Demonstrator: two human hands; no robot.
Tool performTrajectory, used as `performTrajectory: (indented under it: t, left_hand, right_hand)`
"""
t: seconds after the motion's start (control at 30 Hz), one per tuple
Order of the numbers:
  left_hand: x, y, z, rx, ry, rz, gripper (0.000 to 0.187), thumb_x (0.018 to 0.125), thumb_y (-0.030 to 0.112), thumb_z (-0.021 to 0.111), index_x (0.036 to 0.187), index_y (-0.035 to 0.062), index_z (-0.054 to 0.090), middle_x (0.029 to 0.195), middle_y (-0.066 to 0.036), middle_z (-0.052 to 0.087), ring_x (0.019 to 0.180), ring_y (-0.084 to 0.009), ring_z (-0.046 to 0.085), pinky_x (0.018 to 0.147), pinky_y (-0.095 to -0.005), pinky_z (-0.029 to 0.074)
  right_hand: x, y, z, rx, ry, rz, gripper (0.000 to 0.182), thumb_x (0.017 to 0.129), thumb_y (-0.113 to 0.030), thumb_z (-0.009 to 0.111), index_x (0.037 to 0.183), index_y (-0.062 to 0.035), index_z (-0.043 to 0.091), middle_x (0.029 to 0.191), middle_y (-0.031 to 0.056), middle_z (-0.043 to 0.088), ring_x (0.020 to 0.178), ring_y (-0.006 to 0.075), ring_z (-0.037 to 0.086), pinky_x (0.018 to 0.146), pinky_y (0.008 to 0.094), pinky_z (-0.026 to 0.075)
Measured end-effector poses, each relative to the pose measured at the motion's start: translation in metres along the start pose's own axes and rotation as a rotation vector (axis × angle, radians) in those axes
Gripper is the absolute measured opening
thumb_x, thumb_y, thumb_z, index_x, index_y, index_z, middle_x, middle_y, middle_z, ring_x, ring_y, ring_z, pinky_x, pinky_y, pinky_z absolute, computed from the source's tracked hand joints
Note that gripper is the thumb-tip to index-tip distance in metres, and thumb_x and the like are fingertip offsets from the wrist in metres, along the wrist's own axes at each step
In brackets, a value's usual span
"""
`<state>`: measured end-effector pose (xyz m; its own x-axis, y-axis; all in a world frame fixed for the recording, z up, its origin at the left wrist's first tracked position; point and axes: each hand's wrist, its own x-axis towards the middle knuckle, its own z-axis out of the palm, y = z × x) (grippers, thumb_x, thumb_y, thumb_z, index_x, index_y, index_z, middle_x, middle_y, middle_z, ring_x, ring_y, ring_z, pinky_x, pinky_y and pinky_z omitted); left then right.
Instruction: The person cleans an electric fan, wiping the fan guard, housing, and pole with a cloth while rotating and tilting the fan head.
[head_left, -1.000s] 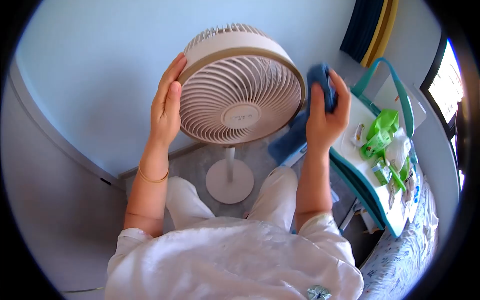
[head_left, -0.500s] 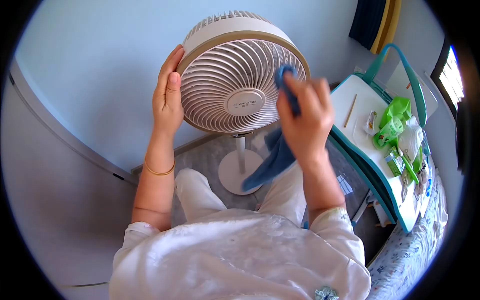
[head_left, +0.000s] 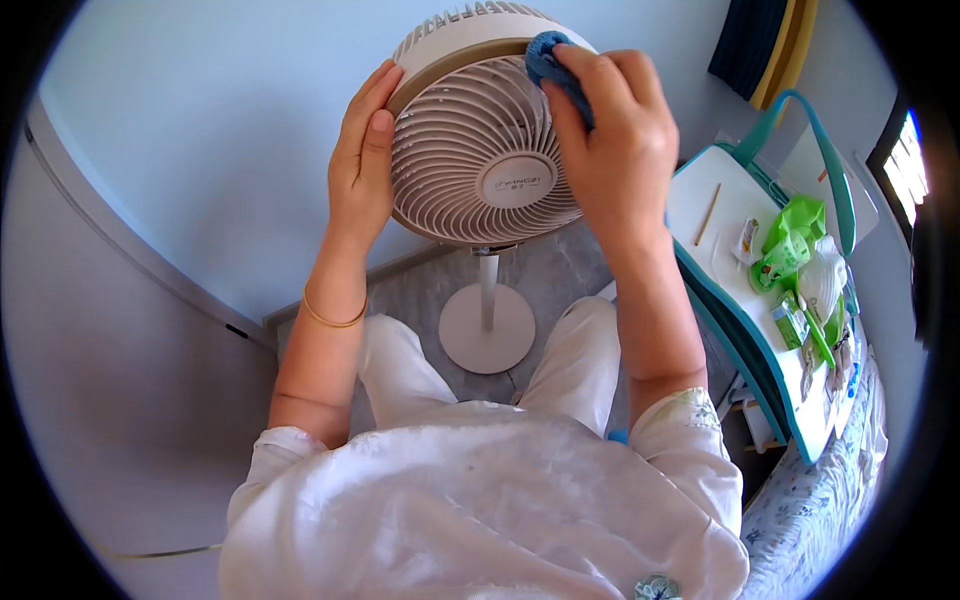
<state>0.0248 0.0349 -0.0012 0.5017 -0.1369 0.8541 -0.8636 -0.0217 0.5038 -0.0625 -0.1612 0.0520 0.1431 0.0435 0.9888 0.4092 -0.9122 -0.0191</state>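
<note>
A pale standing fan (head_left: 488, 150) with a tan rim and curved grille is tilted upward in front of me, its round base (head_left: 487, 345) on the floor between my knees. My left hand (head_left: 365, 160) lies against the left side of the fan head, the fingers along the rim and the thumb near the grille. In my right hand (head_left: 622, 140) a bunched blue cloth (head_left: 548, 60) is gripped, pressed to the upper right part of the rim. The palm side of my right hand is hidden.
At the right stands a white table (head_left: 700, 200) with teal edges, a thin stick, green packaging and small items on it. A floral-covered surface (head_left: 820, 530) is below it. On the left is a grey door or panel (head_left: 120, 350).
My right hand has moved up with the cloth, from over the grille's right side to the top rim. The cloth's hanging end no longer shows. The fan head sits slightly higher in view.
</note>
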Motion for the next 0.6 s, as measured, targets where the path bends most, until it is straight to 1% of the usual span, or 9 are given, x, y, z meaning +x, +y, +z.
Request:
performTrajectory:
  t: [0.1,0.2,0.23,0.27,0.33,0.4,0.53,0.57,0.6]
  left_hand:
    - [0.004,-0.004,-0.002,-0.020,0.003,-0.003,0.041,0.102,0.029,0.038,0.130,0.0027,0.052,0.138,-0.014,0.047,0.129,-0.0241,0.043,0.108,-0.0333,0.031]
    - [0.004,-0.003,-0.001,-0.032,0.022,-0.023,0.040,0.102,0.028,0.039,0.129,0.0033,0.053,0.138,-0.014,0.047,0.128,-0.0233,0.043,0.107,-0.0327,0.032]
    - [0.003,-0.003,0.000,-0.031,0.028,-0.020,0.039,0.102,0.028,0.039,0.129,0.0034,0.053,0.138,-0.013,0.047,0.128,-0.0231,0.043,0.107,-0.0325,0.032]
    - [0.003,-0.003,0.000,-0.032,0.030,-0.018,0.039,0.101,0.027,0.040,0.129,0.0035,0.053,0.137,-0.013,0.047,0.128,-0.0229,0.044,0.107,-0.0322,0.032]
    - [0.001,-0.002,0.000,-0.038,0.021,-0.003,0.038,0.101,0.026,0.040,0.128,0.0034,0.054,0.137,-0.013,0.048,0.127,-0.0229,0.044,0.107,-0.0320,0.032]
    - [-0.002,0.000,0.000,-0.040,0.013,-0.003,0.037,0.101,0.025,0.040,0.128,0.0035,0.054,0.137,-0.013,0.048,0.127,-0.0228,0.044,0.107,-0.0319,0.033]
    - [0.004,-0.005,-0.003,-0.024,0.007,-0.008,0.039,0.101,0.026,0.039,0.129,0.0030,0.053,0.137,-0.013,0.048,0.127,-0.0228,0.044,0.106,-0.0321,0.033]
    - [0.004,-0.006,-0.001,-0.024,0.012,-0.011,0.040,0.102,0.027,0.038,0.130,0.0026,0.052,0.137,-0.013,0.048,0.126,-0.0228,0.044,0.105,-0.0321,0.034]
    - [0.004,-0.005,0.001,-0.018,0.030,-0.028,0.041,0.101,0.028,0.039,0.131,0.0006,0.050,0.135,-0.013,0.049,0.125,-0.0215,0.046,0.105,-0.0314,0.034]
  right_hand:
    - [-0.033,-0.015,-0.006,-0.132,-0.255,0.064,0.023,0.073,-0.002,0.070,0.096,-0.0015,0.065,0.083,0.0133,0.058,0.071,0.0305,0.059,0.063,0.0365,0.048]
    - [-0.049,-0.022,-0.015,-0.040,-0.395,0.153,0.023,0.073,-0.002,0.069,0.096,-0.0012,0.065,0.082,0.0125,0.057,0.069,0.0304,0.059,0.063,0.0371,0.049]
    - [-0.043,-0.022,-0.020,-0.015,-0.403,0.173,0.023,0.073,-0.003,0.070,0.095,-0.0013,0.065,0.083,0.0121,0.056,0.069,0.0305,0.059,0.063,0.0375,0.049]
    - [-0.032,-0.027,-0.023,0.023,-0.324,0.175,0.022,0.074,-0.003,0.070,0.096,-0.0028,0.065,0.083,0.0122,0.056,0.069,0.0311,0.059,0.062,0.0374,0.049]
    - [-0.011,-0.032,-0.011,0.011,-0.143,0.015,0.018,0.072,-0.006,0.065,0.090,-0.0060,0.061,0.080,0.0088,0.053,0.077,0.0287,0.059,0.060,0.0388,0.050]
    - [-0.008,-0.030,0.011,-0.011,-0.142,-0.052,0.017,0.070,-0.004,0.064,0.087,-0.0060,0.060,0.081,0.0089,0.053,0.078,0.0286,0.059,0.060,0.0384,0.050]
    - [-0.043,-0.031,-0.007,-0.186,-0.368,0.040,0.015,0.070,-0.003,0.060,0.084,-0.0064,0.059,0.079,0.0092,0.051,0.076,0.0281,0.059,0.058,0.0378,0.050]
    - [-0.046,-0.029,-0.010,-0.171,-0.391,0.064,0.014,0.070,-0.004,0.060,0.084,-0.0071,0.059,0.079,0.0090,0.050,0.075,0.0277,0.058,0.058,0.0382,0.050]
    - [-0.046,-0.031,-0.010,-0.113,-0.357,0.060,0.015,0.070,-0.004,0.060,0.085,-0.0075,0.059,0.079,0.0089,0.050,0.075,0.0277,0.058,0.058,0.0383,0.050]
